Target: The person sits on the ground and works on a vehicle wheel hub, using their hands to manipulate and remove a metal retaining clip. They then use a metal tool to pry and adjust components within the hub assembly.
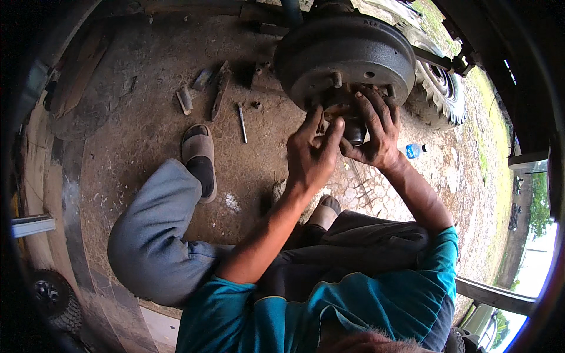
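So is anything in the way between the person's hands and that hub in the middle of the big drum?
Nothing visible. The left hand and the right hand already rest on the hub at the centre of the brake drum. The wheel stud sticks out just above them.

The dirt floor (pixel 147 123) carried scattered metal pieces (pixel 185 100), a thin rod (pixel 242 123), a stone (pixel 278 191) and a plastic bottle (pixel 415 150).

Open-air vehicle repair yard: bare brake drum (pixel 344 59) on its hub, treaded tyre (pixel 440 88) behind, metal tools (pixel 220 88) scattered over stained dirt-and-stone floor (pixel 135 129), grass verge beyond.
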Motion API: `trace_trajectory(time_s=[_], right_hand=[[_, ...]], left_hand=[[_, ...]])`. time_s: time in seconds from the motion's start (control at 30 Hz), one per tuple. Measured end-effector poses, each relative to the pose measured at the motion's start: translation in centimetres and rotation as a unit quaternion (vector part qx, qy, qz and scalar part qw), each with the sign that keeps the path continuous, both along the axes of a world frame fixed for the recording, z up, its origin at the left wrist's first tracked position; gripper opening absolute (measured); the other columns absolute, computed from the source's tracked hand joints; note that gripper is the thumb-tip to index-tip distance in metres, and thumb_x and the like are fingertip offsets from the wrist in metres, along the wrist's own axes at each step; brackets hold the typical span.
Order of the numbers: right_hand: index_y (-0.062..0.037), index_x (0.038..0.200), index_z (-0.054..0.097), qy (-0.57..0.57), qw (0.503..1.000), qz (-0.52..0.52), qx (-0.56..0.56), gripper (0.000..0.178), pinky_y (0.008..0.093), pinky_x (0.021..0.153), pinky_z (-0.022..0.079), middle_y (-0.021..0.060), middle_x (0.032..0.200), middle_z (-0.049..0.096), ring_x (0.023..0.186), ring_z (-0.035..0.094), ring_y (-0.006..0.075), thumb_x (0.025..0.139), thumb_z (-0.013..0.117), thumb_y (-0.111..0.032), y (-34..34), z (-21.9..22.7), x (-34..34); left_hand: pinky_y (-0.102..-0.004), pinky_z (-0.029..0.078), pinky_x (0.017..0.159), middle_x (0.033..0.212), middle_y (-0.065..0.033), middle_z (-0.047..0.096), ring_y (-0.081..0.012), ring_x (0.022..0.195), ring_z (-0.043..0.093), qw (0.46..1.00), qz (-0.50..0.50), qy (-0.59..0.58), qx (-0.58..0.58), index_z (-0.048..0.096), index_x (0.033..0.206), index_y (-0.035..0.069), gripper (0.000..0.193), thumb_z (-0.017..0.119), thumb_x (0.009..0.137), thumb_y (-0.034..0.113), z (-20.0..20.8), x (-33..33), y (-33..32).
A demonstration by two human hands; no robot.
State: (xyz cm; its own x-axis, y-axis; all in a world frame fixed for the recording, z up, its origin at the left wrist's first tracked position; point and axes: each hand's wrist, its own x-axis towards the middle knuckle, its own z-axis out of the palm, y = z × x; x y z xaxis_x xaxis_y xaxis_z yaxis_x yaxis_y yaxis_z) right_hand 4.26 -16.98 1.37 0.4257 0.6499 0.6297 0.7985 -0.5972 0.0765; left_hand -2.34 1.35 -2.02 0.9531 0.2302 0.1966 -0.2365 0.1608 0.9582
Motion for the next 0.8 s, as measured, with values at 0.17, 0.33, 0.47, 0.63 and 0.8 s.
trace_trajectory(time_s=[0.17, 0.33, 0.47, 0.63, 0.8], right_hand=[[-0.0001, 0.149, 0.06, -0.012, 1.0, -0.001, -0.011, 0.086, 0.0598, 0.114, 0.045, 0.025, 0.142, 0.064, 0.132, 0.064, 0.0439, 0.081, 0.087, -0.046, 0.0, 0.1, -0.1], [-0.0009, 0.15, 0.059, -0.007, 1.0, 0.001, -0.004, 0.089, 0.0583, 0.112, 0.046, 0.0239, 0.144, 0.064, 0.134, 0.062, 0.0429, 0.081, 0.087, -0.049, -0.2, -0.2, 0.2], [-0.0011, 0.152, 0.057, -0.014, 1.0, -0.008, -0.017, 0.091, 0.0561, 0.11, 0.047, 0.0231, 0.145, 0.063, 0.135, 0.062, 0.0414, 0.081, 0.086, -0.051, -0.1, -0.1, 0.0], [-0.0012, 0.152, 0.057, -0.013, 1.0, 0.003, -0.006, 0.091, 0.0555, 0.107, 0.047, 0.0229, 0.146, 0.063, 0.134, 0.063, 0.0408, 0.082, 0.086, -0.051, -0.4, -0.4, 0.2], [-0.0017, 0.151, 0.058, -0.015, 1.0, -0.006, -0.02, 0.089, 0.0569, 0.109, 0.048, 0.0238, 0.146, 0.063, 0.133, 0.063, 0.042, 0.083, 0.087, -0.051, -0.2, -0.2, 0.0]], left_hand=[[-0.0347, 0.061, 0.082, 0.116, -0.0271, 0.078, -0.024, 0.098, 0.077, 0.998, 0.035, -0.026, 0.036, 0.058, 0.146, -0.014, 0.059, 0.067, 0.109, 0.031, -0.2, -0.3, -0.4], [-0.0375, 0.062, 0.09, 0.129, -0.0323, 0.073, -0.0303, 0.114, 0.077, 0.999, -0.032, 0.003, 0.012, 0.053, 0.151, -0.013, 0.064, 0.067, 0.109, 0.032, -0.4, 1.0, 0.4], [-0.0376, 0.062, 0.091, 0.128, -0.0325, 0.073, -0.0301, 0.116, 0.076, 0.999, 0.024, -0.005, 0.024, 0.055, 0.149, -0.014, 0.06, 0.065, 0.11, 0.029, 0.4, -1.0, -0.3], [-0.0365, 0.054, 0.101, 0.13, -0.0221, 0.076, -0.0236, 0.116, 0.071, 0.999, -0.037, 0.022, 0.023, 0.06, 0.149, -0.007, 0.054, 0.055, 0.114, 0.034, 0.4, 0.2, 0.9], [-0.035, 0.055, 0.096, 0.121, -0.021, 0.077, -0.0213, 0.11, 0.071, 1.0, 0.012, -0.009, 0.011, 0.063, 0.146, -0.007, 0.053, 0.056, 0.114, 0.035, 0.6, -0.6, 0.1]])
